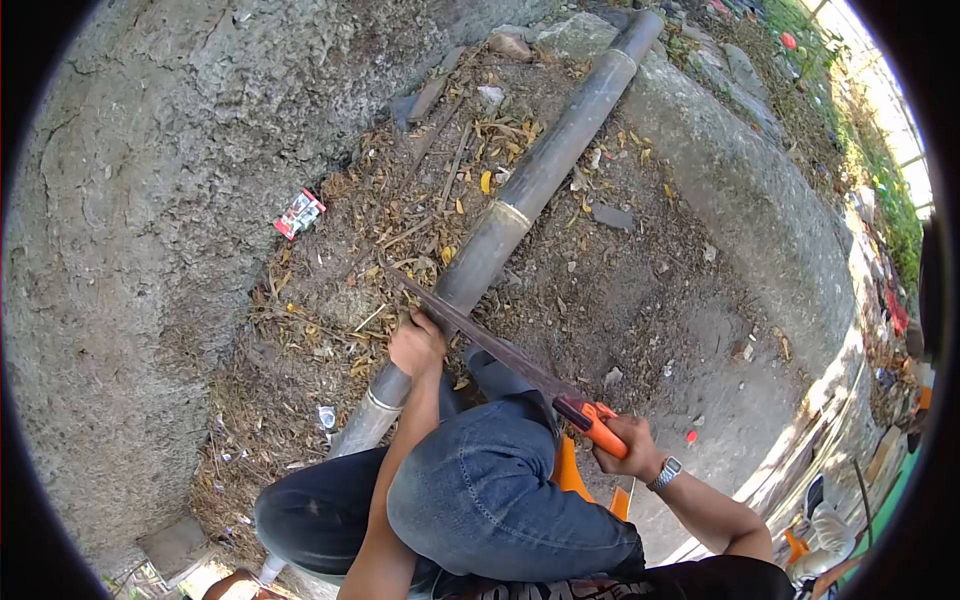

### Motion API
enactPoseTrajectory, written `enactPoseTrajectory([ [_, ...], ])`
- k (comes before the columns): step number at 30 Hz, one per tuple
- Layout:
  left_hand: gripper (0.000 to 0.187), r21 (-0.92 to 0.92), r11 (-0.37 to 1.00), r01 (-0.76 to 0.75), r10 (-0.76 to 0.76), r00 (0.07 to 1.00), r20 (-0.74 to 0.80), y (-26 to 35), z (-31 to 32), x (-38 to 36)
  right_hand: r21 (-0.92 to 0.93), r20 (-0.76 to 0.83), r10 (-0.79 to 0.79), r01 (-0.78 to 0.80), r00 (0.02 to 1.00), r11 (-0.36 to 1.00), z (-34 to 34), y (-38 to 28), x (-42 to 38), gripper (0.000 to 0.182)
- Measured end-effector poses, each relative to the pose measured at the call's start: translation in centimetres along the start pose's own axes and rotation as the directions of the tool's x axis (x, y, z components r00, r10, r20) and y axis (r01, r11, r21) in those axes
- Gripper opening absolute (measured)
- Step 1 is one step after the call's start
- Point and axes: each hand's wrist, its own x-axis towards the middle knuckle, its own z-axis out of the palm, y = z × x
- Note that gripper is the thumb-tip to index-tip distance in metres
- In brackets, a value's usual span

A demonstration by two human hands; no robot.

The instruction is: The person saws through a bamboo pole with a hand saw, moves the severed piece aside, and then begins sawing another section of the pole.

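Observation:
A long grey bamboo pole (490, 243) with pale node rings runs from the upper right down to the lower left, passing by my knees. My left hand (417, 345) is closed around the pole just below where the saw crosses it. In my right hand (633, 447) is the orange handle of a hand saw (508, 357). The saw's dark, rusty blade lies across the bamboo at a slant, its tip reaching past the pole's left side. Whether the teeth have cut into the bamboo cannot be seen.
A concrete slab (130, 250) lies on the left, with a red and white packet (299, 214) on it. A large rounded rock (740, 180) rises on the right. Between them is dirt with dry leaves and litter. Another person's leg and shoe (828, 525) show at the lower right.

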Motion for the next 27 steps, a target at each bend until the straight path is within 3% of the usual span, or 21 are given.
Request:
enactPoseTrajectory([
  [1, 0.045, 0.0, 1.0, 0.0, 0.0, 1.0, 0.002, 0.3, 0.0, 0.2, -0.042, -0.076, -0.095, 0.093, 0.993, 0.995, -0.2, -0.1, -0.4, 0.022],
  [2, 0.046, 0.01, 1.0, 0.021, -0.022, 0.999, 0.034, 0.5, -0.4, 0.0, -0.107, 0.114, 0.087, -0.075, 0.99, 0.991, 0.3, -0.4, 0.8, 0.021],
  [3, 0.047, 0.018, 0.999, 0.036, -0.037, 0.997, 0.064, 0.8, -0.8, -0.1, 0.049, 0.027, 0.042, -0.043, 0.999, 0.998, 2.2, 0.2, 3.6, 0.02],
  [7, 0.05, 0.041, 0.999, -0.026, 0.021, 0.991, 0.133, 0.5, -1.4, 0.5, 0.074, 0.019, 0.042, -0.043, 0.999, 0.996, 4.8, 0.2, 10.1, 0.026],
  [9, 0.048, 0.049, 0.998, 0.041, -0.047, 0.99, 0.131, 0.5, -1.3, 0.4, 0.049, 0.047, 0.062, -0.064, 0.997, 0.997, 1.6, 0.1, 4.7, 0.024],
  [11, 0.045, -0.009, 0.998, -0.063, 0.063, 0.997, 0.034, 0.0, -0.3, -0.1, -0.083, -0.02, -0.065, 0.063, 0.998, 0.995, -1.1, -0.1, -0.4, 0.027],
  [13, 0.043, 0.002, 0.996, -0.094, 0.094, 0.995, -0.02, 0.0, -0.2, 0.1, -0.018, -0.006, -0.072, 0.072, 0.997, 0.997, -1.3, 0.2, -0.8, 0.028],
  [15, 0.044, -0.013, 0.999, -0.046, 0.047, 0.999, 0.023, -0.2, 0.0, -0.1, -0.003, 0.034, 0.027, -0.027, 0.999, 1.0, 1.7, -0.2, 2.8, 0.027],
  [17, 0.043, -0.01, 0.997, -0.075, 0.075, 0.996, 0.042, 0.3, -0.4, 0.1, 0.049, 0.015, 0.002, -0.003, 1.0, 0.999, 4.6, 0.7, 9.5, 0.025],
  [21, 0.044, 0.108, 0.993, 0.048, -0.065, 0.986, 0.156, 0.3, -1.6, 0.1, 0.038, 0.087, 0.147, -0.151, 0.985, 0.988, 1.7, -1.1, 6.7, 0.025],
  [22, 0.044, 0.063, 0.998, -0.003, -0.006, 0.991, 0.135, 0.4, -1.3, 0.0, 0.001, 0.109, 0.186, -0.187, 0.977, 0.982, -0.2, -1.0, 2.9, 0.026],
  [23, 0.043, 0.019, 0.998, -0.052, 0.049, 0.993, 0.106, 0.5, -0.9, 0.1, -0.086, 0.047, 0.096, -0.092, 0.994, 0.992, -1.7, -2.1, 0.8, 0.03],
  [24, 0.04, 0.002, 0.979, -0.203, 0.203, 0.977, -0.071, -1.2, 1.5, -0.2, -0.152, 0.071, 0.073, -0.061, 0.995, 0.987, -2.2, 0.0, -3.6, 0.033],
  [25, 0.04, 0.012, 0.985, -0.174, 0.174, 0.982, -0.069, -1.2, 1.4, 0.0, -0.08, 0.027, -0.042, 0.044, 0.999, 0.996, -2.2, -0.9, -2.8, 0.029],
  [27, 0.038, 0.064, 0.982, -0.175, 0.171, 0.983, 0.063, -0.8, 0.6, -0.3, -0.036, 0.096, 0.094, -0.091, 0.991, 0.995, -0.2, -0.9, -0.1, 0.022],
])
